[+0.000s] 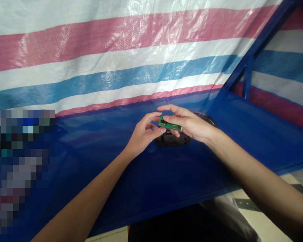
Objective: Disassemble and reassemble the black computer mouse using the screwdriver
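A small green circuit board (175,127) with a black part near its left end is held up over the table in both hands. My left hand (143,132) pinches its left end, with the index finger at the upper edge and the thumb at the lower. My right hand (192,124) holds it from the right, thumb pressed on its face and index finger stretched out above. Just beneath lies an open black plastic shell (173,139), partly hidden by the fingers. Behind my right wrist is a second, rounded black piece (207,118), mostly covered by the hand.
The blue tabletop (141,181) ends at a front edge near my body. A striped plastic sheet (116,77) hangs along the back, and a blue frame post (247,80) stands at the right. The left side is pixelated and cannot be made out.
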The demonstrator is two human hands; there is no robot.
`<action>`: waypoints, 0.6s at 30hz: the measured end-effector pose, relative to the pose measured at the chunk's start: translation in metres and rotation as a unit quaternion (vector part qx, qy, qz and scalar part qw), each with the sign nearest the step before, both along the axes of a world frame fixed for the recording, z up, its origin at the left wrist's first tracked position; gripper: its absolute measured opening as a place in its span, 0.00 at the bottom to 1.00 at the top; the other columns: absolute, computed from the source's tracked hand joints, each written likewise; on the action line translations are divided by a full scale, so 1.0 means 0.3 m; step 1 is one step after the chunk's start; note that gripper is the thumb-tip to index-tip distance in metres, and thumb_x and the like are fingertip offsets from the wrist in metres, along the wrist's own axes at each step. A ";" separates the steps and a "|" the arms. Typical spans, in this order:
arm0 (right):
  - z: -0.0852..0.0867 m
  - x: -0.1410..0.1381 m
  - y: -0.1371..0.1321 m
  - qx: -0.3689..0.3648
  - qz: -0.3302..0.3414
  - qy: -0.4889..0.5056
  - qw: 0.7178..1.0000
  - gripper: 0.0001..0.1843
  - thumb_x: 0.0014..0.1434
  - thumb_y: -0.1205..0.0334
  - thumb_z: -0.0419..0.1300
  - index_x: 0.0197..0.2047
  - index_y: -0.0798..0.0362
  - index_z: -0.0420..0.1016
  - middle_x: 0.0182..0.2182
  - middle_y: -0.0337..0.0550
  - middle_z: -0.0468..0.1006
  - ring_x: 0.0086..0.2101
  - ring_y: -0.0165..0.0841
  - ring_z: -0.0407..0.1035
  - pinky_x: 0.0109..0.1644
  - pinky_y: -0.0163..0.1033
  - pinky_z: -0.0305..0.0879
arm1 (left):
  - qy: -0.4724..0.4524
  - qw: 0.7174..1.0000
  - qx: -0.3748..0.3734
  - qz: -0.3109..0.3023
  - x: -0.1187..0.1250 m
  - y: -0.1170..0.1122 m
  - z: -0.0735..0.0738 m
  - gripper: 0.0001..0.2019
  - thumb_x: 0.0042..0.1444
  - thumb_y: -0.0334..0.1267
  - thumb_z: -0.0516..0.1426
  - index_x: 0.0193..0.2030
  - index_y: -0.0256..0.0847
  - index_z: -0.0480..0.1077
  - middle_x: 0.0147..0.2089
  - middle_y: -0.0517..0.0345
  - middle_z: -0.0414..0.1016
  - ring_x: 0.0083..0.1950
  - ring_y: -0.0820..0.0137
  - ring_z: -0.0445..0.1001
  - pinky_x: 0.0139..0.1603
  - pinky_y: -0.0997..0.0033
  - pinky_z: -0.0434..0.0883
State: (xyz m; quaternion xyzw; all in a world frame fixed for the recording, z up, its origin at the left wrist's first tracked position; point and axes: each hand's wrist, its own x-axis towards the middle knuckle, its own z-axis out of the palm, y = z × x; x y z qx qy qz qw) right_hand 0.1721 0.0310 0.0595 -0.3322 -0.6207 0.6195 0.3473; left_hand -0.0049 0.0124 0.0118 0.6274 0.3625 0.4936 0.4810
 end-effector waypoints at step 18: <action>0.001 -0.007 -0.010 0.095 0.023 -0.133 0.986 0.20 0.60 0.45 0.55 0.37 0.56 0.70 0.30 0.42 0.78 0.17 0.23 0.66 0.18 0.29 0.60 | 0.014 0.998 -0.053 0.035 0.001 0.004 0.015 0.19 0.53 0.54 0.57 0.27 0.38 0.62 0.20 0.63 0.69 0.21 0.76 0.70 0.24 0.77 0.66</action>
